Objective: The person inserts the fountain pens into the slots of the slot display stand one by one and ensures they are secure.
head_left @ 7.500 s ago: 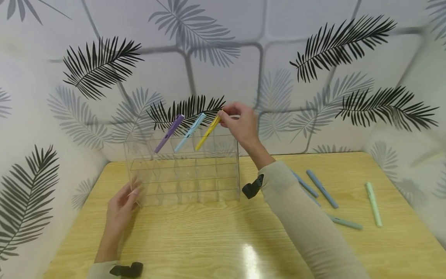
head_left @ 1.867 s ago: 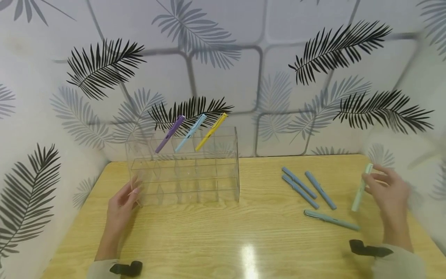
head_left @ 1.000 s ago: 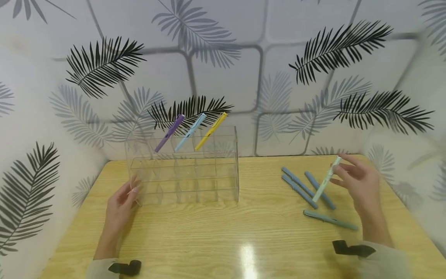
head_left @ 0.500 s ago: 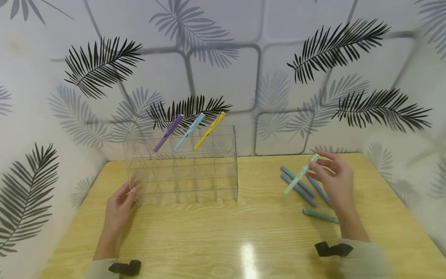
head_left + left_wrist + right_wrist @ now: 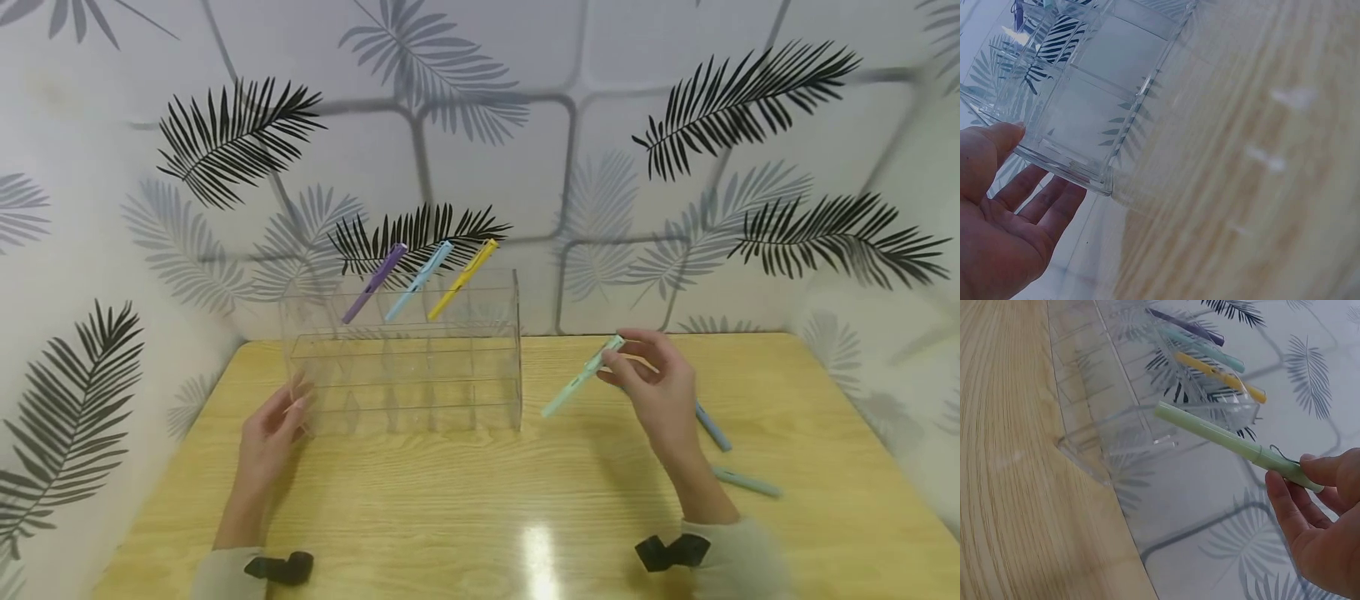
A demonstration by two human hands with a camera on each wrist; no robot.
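Note:
A clear plastic display rack (image 5: 519,350) with several compartments stands on the table. Purple (image 5: 375,283), light blue (image 5: 418,282) and yellow (image 5: 462,280) pens lean side by side in its top row. My left hand (image 5: 264,442) grips the rack's left side; in the left wrist view the thumb lies on one face of the wall, the fingers across from it. Right of the rack, my right hand (image 5: 663,400) pinches a light green pen (image 5: 573,387) near its clip end, between thumb and fingers. The pen is tilted above the table, its other end pointing down-left, apart from the rack.
On the table (image 5: 450,517), right of my right hand, lie a blue pen (image 5: 712,427) and a grey-green pen (image 5: 746,482). My right hand and forearm partly cover the pens there. A leaf-patterned wall (image 5: 510,183) rises directly behind the table.
My right hand has let go of the yellow pen in the rack, picked up the light green pen at the far right and carried it left. My left hand stays at the rack.

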